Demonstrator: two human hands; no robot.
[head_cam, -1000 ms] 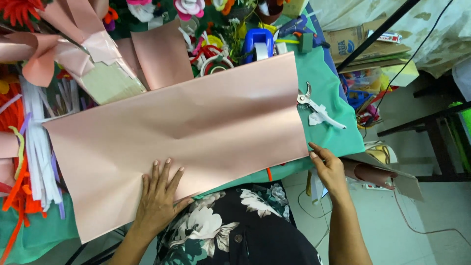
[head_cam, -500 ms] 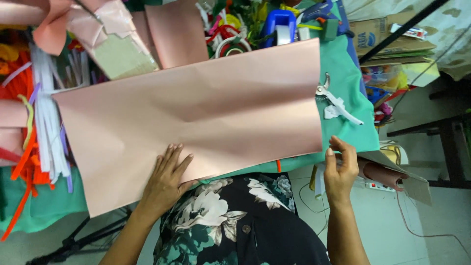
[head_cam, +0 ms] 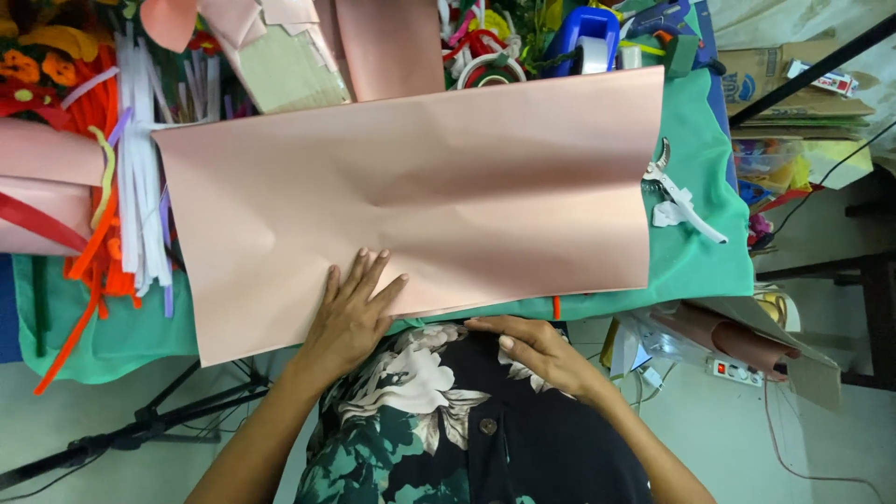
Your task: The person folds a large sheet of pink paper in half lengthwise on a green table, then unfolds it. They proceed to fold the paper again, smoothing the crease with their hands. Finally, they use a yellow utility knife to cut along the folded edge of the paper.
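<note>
Nearest the camera: dark garment with a pale and green flower print (head_cam: pixel 439 411), seen from above at the table edge. Left hand (head_cam: pixel 353 313) lies flat, fingers spread, palm down on the near edge of a large pink paper sheet (head_cam: pixel 420 196); it presses the sheet and grips nothing. Right hand (head_cam: pixel 534 347) sits just below the sheet's near edge, over the garment, fingers curled loosely with tips toward the paper edge; whether they pinch the edge cannot be told. The sheet lies spread across a green table cloth (head_cam: pixel 700 252), covering most of it, with soft creases running across its middle and its left near corner overhanging the table. Right of the sheet, on the cloth, a pair of pliers with white handles (head_cam: pixel 677 191) touches the paper's edge. Left of the sheet: a loose bundle of white and orange strips (head_cam: pixel 135 205), and rolled pink paper (head_cam: pixel 47 187) further left. Beyond the sheet's far edge: more pink sheets (head_cam: pixel 387 47), a blue tape dispenser (head_cam: pixel 583 42) with a roll of tape in it, and mixed coloured craft scraps. Far right, off the table: a cardboard box (head_cam: pixel 793 84), contents not visible. Lower right, on the floor: a white power strip (head_cam: pixel 733 371).
</note>
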